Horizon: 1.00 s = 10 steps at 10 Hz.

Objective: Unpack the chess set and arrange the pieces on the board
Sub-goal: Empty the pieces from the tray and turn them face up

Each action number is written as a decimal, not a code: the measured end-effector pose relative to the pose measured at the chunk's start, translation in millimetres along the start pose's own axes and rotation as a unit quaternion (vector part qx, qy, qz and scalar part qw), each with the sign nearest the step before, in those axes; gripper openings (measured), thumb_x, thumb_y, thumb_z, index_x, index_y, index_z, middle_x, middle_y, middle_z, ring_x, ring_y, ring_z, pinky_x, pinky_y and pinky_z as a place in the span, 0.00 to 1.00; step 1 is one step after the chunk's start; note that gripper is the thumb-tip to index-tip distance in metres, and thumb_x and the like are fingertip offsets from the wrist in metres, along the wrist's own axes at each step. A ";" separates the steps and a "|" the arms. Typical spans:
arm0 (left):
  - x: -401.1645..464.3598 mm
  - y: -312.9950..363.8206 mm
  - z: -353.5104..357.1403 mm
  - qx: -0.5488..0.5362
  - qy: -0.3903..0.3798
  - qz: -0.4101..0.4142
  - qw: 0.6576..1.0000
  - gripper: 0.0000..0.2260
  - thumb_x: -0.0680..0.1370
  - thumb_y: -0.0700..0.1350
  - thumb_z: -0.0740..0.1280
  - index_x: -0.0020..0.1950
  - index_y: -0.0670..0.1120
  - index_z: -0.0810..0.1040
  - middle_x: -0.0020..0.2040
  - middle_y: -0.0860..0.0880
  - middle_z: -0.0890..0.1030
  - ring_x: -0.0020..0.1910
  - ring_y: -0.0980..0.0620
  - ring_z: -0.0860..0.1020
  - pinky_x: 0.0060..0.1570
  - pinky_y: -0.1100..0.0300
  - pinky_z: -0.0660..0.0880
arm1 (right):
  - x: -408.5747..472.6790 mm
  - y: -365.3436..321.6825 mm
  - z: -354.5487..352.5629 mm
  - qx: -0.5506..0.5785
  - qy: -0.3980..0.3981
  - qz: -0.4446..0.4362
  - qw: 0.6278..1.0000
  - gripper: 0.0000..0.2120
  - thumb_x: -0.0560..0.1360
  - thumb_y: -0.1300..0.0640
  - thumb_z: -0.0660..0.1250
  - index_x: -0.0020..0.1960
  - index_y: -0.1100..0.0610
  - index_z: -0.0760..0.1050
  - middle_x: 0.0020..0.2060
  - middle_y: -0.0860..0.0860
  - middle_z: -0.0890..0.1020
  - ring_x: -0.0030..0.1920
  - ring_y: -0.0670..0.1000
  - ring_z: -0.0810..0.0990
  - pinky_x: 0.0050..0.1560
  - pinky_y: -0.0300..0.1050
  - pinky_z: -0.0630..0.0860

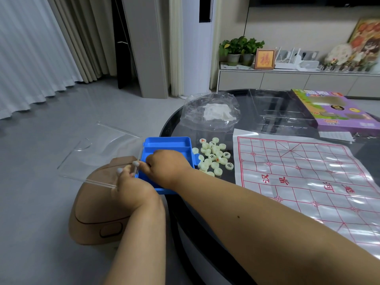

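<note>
**Blue Tray at Counter Edge, Both Hands Engaged**

The left hand (131, 187) is pinching the clear lid (98, 153) at its hinge edge, its grip narrow. The right hand (166, 167) is resting curled inside the blue tray (164, 144); whether it is holding anything cannot be told. The tray is overhanging the left rim of the counter (205, 103), with the lid hanging over the floor. The chess pieces (213, 156) are lying heaped just right of the tray, beside the board sheet (308, 177).
</note>
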<state>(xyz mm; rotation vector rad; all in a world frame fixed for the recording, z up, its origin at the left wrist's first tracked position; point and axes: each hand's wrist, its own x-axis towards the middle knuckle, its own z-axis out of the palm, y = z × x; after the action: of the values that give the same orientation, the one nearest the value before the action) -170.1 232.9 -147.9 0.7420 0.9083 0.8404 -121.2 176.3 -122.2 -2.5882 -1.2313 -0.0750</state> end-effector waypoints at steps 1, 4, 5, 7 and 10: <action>-1.7 -2.3 -4.0 -0.103 0.025 0.035 0.994 0.16 0.63 0.59 0.56 0.37 0.57 0.82 0.52 0.51 0.78 0.58 0.47 0.78 0.62 0.52 0.73 | 0.7 -0.4 2.0 -0.013 0.009 0.001 1.000 0.29 0.80 0.39 0.47 0.28 0.56 0.64 0.26 0.50 0.69 0.29 0.50 0.68 0.27 0.44 0.57; -5.9 -0.1 -2.3 -0.039 0.087 0.089 0.991 0.09 0.77 0.41 0.65 0.49 0.38 0.82 0.35 0.54 0.79 0.38 0.56 0.79 0.46 0.55 0.78 | 3.5 2.4 -13.1 0.073 0.127 0.027 0.989 0.23 0.81 0.43 0.51 0.31 0.53 0.61 0.27 0.50 0.68 0.32 0.53 0.68 0.29 0.45 0.59; -4.0 -0.2 -2.6 -0.050 0.092 0.084 0.991 0.10 0.76 0.41 0.66 0.49 0.36 0.82 0.28 0.58 0.80 0.37 0.53 0.80 0.48 0.49 0.79 | 7.1 31.1 -33.1 0.037 0.154 0.097 0.983 0.23 0.81 0.42 0.47 0.34 0.53 0.65 0.29 0.49 0.70 0.34 0.53 0.71 0.32 0.44 0.61; -2.3 -5.1 -2.0 -0.046 0.082 0.068 0.993 0.11 0.76 0.44 0.66 0.49 0.38 0.83 0.33 0.58 0.83 0.47 0.46 0.83 0.51 0.43 0.79 | -5.9 93.3 -38.7 -0.090 0.101 0.131 0.982 0.25 0.81 0.41 0.43 0.37 0.53 0.68 0.32 0.49 0.72 0.36 0.54 0.72 0.36 0.44 0.64; -5.1 -4.9 -4.0 -0.012 0.098 0.068 0.993 0.11 0.76 0.48 0.66 0.47 0.43 0.84 0.42 0.47 0.84 0.46 0.45 0.83 0.48 0.44 0.80 | -9.8 100.9 -23.2 -0.123 0.068 0.071 0.988 0.23 0.81 0.42 0.47 0.41 0.55 0.72 0.38 0.50 0.71 0.43 0.52 0.71 0.40 0.46 0.63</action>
<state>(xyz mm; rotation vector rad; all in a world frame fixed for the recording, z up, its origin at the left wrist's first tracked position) -174.0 226.9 -151.8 0.7152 1.0288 1.0557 -48.3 102.2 -123.9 -2.8162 -1.0437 -0.3916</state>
